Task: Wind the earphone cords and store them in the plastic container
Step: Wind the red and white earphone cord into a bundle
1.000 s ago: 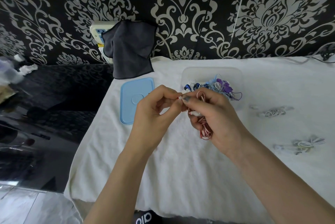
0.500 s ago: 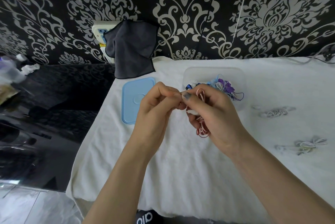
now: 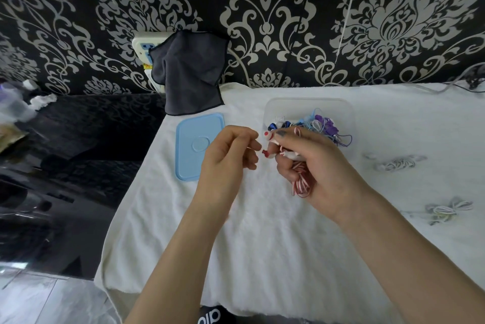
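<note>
Earphone cord [image 3: 301, 185], red and white, is wound into a small bundle and held in the right hand [image 3: 319, 166], whose fingers are curled around it above the middle of the white towel [image 3: 262, 245]. Two red and white earbuds stick out near the fingertips of this hand. The left hand [image 3: 225, 158] is just beside it, the fingers loosely curled; if it pinches a thin piece of cord, I cannot tell. The clear plastic container [image 3: 349, 113] stands near the far edge of the towel, with blue and purple cords inside. A blue lid [image 3: 194, 147] lies to its left. Two more white cord bundles [image 3: 396, 163] [image 3: 446, 210] lie near the right edge.
</note>
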The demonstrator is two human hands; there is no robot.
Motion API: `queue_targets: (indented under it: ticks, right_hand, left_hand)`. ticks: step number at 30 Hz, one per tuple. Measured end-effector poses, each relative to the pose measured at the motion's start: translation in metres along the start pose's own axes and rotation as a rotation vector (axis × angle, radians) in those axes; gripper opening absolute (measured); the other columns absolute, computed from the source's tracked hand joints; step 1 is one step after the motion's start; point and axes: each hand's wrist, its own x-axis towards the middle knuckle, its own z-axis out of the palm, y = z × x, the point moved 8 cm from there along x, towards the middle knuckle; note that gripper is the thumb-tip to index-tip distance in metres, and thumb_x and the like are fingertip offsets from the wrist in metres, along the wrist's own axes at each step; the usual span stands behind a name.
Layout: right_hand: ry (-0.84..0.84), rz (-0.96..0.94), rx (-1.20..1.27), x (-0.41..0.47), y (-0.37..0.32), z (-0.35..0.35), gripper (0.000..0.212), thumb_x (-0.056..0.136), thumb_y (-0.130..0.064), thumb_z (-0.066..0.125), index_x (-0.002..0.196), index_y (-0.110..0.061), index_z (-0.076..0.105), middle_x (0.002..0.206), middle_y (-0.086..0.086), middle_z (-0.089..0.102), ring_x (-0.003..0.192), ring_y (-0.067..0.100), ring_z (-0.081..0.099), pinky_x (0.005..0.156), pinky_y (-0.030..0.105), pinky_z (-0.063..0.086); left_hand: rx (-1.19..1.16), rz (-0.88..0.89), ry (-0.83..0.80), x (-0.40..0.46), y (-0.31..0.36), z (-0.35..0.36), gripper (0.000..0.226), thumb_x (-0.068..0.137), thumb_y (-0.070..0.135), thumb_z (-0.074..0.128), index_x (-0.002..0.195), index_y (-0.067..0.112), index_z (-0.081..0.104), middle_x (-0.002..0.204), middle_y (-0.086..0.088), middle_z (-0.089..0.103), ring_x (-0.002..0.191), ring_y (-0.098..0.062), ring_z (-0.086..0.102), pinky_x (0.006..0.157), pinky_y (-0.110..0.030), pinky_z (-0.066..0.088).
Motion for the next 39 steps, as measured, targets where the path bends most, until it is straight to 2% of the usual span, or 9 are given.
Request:
queue_targets:
  ticks: [4, 8, 14, 19, 21, 24, 30, 34, 39]
  right_hand:
    - [-0.045, 0.156, 0.287, 0.0, 0.008, 0.002, 0.012, 0.095, -0.005, 0.056, 0.092, -0.002, 0.068, 0.075, 0.007, 0.059, 0.05, 0.006, 0.038, 0.039, 0.014, 0.029]
    - [-0.051, 0.156, 0.344, 0.002, 0.009, 0.001, 0.012, 0.096, -0.002, 0.053, 0.096, -0.005, 0.065, 0.077, 0.009, 0.058, 0.05, 0.006, 0.041, 0.039, 0.014, 0.032]
    - [0.073, 0.039, 0.014, 0.003, 0.004, -0.014, 0.022, 0.096, -0.001, 0.056, 0.108, -0.012, 0.07, 0.088, 0.009, 0.065, 0.057, 0.015, 0.049, 0.047, 0.022, 0.037]
    - [0.092, 0.063, -0.293, -0.001, 0.008, -0.011, 0.018, 0.097, -0.015, 0.059, 0.089, 0.001, 0.063, 0.077, 0.01, 0.061, 0.053, 0.016, 0.05, 0.044, 0.023, 0.035]
    - [0.075, 0.083, -0.348, -0.001, 0.012, -0.009, 0.025, 0.097, -0.019, 0.06, 0.084, 0.001, 0.063, 0.065, 0.002, 0.058, 0.048, 0.013, 0.047, 0.042, 0.019, 0.035]
    - [0.042, 0.076, -0.359, -0.001, 0.016, -0.007, 0.027, 0.097, -0.021, 0.063, 0.074, -0.006, 0.065, 0.061, -0.002, 0.058, 0.053, 0.013, 0.048, 0.045, 0.021, 0.037]
    - [-0.004, 0.035, -0.278, 0.001, 0.016, -0.003, 0.015, 0.091, -0.018, 0.07, 0.082, -0.007, 0.075, 0.083, 0.012, 0.056, 0.06, 0.014, 0.05, 0.046, 0.022, 0.038]
    - [0.015, 0.04, -0.374, 0.002, 0.021, -0.004, 0.017, 0.093, -0.022, 0.069, 0.08, -0.012, 0.074, 0.079, 0.012, 0.055, 0.055, 0.016, 0.046, 0.043, 0.024, 0.033]
    - [0.008, 0.068, -0.428, 0.004, 0.029, -0.003, 0.019, 0.092, -0.027, 0.069, 0.078, -0.015, 0.075, 0.075, 0.012, 0.056, 0.057, 0.019, 0.045, 0.045, 0.025, 0.032]
  left_hand:
    - [0.116, -0.022, -0.149, -0.007, 0.0, 0.007, 0.026, 0.103, 0.002, 0.041, 0.101, 0.005, 0.067, 0.096, -0.009, 0.072, 0.074, -0.018, 0.061, 0.069, -0.03, 0.05]
    - [0.151, -0.003, -0.238, -0.012, 0.001, 0.017, 0.013, 0.101, 0.002, 0.052, 0.1, 0.003, 0.066, 0.08, -0.002, 0.07, 0.068, -0.016, 0.059, 0.067, -0.027, 0.052]
    - [0.191, 0.07, -0.186, -0.01, 0.008, 0.008, 0.006, 0.098, 0.003, 0.059, 0.097, 0.005, 0.066, 0.081, -0.009, 0.068, 0.064, -0.014, 0.058, 0.065, -0.026, 0.051]
    - [0.319, 0.198, -0.119, -0.01, 0.013, -0.002, 0.019, 0.092, 0.0, 0.065, 0.094, 0.018, 0.07, 0.083, 0.0, 0.07, 0.064, -0.026, 0.057, 0.069, -0.047, 0.052]
    - [0.353, 0.25, -0.124, -0.011, 0.015, -0.002, 0.024, 0.091, -0.003, 0.064, 0.094, 0.02, 0.07, 0.081, 0.004, 0.07, 0.064, -0.033, 0.053, 0.066, -0.046, 0.05]
    - [0.413, 0.305, -0.148, -0.015, 0.02, -0.001, 0.028, 0.091, -0.005, 0.064, 0.096, 0.022, 0.07, 0.086, 0.006, 0.072, 0.06, -0.024, 0.051, 0.062, -0.035, 0.047]
    - [0.642, 0.055, -0.157, -0.005, -0.01, -0.035, 0.03, 0.084, 0.0, 0.068, 0.092, 0.029, 0.068, 0.086, 0.009, 0.067, 0.072, -0.012, 0.061, 0.068, -0.023, 0.051]
    - [0.916, -0.161, -0.263, -0.015, -0.048, -0.056, 0.021, 0.077, 0.008, 0.074, 0.082, 0.026, 0.066, 0.081, 0.01, 0.062, 0.06, 0.0, 0.051, 0.059, -0.013, 0.044]
    - [0.935, -0.156, -0.239, -0.016, -0.057, -0.058, 0.013, 0.081, 0.012, 0.071, 0.076, 0.022, 0.065, 0.078, 0.005, 0.066, 0.053, 0.0, 0.049, 0.051, -0.009, 0.038]
